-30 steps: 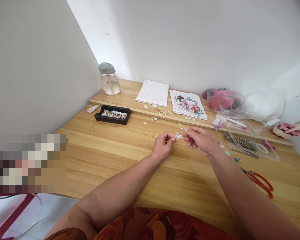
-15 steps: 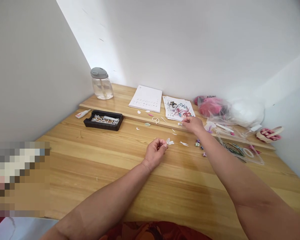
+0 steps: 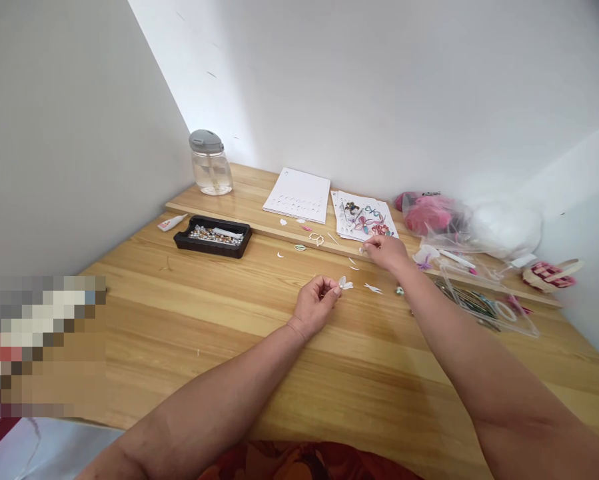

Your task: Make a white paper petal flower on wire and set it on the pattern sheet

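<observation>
Between the thumb and fingers of my left hand [image 3: 316,305] is a white petal-shaped flower piece [image 3: 346,285], held just above the wooden table. My right hand [image 3: 388,253] reaches to the low ledge, its thumb and fingertips pinched together at a small white piece [image 3: 362,250]; the fingers partly cover that piece. White forked slips [image 3: 374,289] lie right of the flower piece, with thin white strips [image 3: 353,263] a little farther back. A small green-and-white bead or flower [image 3: 400,291] shows beside my right forearm.
A black tray [image 3: 212,251] of beads and a glue tube [image 3: 172,223] stand at left, a lidded water jar [image 3: 210,167] behind. White sheets [image 3: 299,190] and colourful cut-outs [image 3: 366,217] lie on the ledge [image 3: 249,228]. Plastic bags [image 3: 432,213], a tool box [image 3: 522,327] and a small basket [image 3: 549,277] are at right.
The view has turned slightly left, so the scene sits farther right. My right hand has shifted a little left along the ledge. My left hand keeps hold of the flower piece.
</observation>
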Action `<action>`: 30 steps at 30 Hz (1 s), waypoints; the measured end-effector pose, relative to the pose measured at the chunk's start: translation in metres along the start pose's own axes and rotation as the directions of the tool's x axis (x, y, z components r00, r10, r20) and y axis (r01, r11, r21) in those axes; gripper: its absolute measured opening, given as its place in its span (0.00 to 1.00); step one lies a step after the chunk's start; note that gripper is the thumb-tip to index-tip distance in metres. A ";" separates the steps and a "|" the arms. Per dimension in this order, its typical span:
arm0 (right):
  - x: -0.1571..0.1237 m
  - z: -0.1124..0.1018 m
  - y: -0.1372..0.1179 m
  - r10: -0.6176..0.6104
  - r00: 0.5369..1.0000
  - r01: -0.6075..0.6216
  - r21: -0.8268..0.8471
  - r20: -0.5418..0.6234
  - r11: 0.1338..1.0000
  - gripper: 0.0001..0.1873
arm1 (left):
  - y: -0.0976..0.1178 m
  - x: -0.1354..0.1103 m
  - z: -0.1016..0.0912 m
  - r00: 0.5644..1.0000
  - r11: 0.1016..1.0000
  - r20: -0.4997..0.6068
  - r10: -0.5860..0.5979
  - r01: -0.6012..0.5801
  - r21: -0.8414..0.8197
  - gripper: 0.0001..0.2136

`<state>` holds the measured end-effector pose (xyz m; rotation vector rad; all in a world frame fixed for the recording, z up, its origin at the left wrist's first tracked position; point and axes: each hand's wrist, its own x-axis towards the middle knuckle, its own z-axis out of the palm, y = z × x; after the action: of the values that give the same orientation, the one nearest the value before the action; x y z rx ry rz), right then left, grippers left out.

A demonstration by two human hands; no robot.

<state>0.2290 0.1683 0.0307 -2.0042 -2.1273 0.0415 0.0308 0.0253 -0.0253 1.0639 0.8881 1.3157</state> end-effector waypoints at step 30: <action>-0.107 -0.036 -0.030 -0.012 0.940 -0.331 0.919 0.341 0.214 0.20 | -0.004 0.003 0.002 0.998 0.994 -0.024 -0.051 0.048 -0.097 0.16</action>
<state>0.2105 0.0559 0.0560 -1.3341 -1.2386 1.4245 0.0338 0.0285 -0.0285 0.9460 0.8563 1.3206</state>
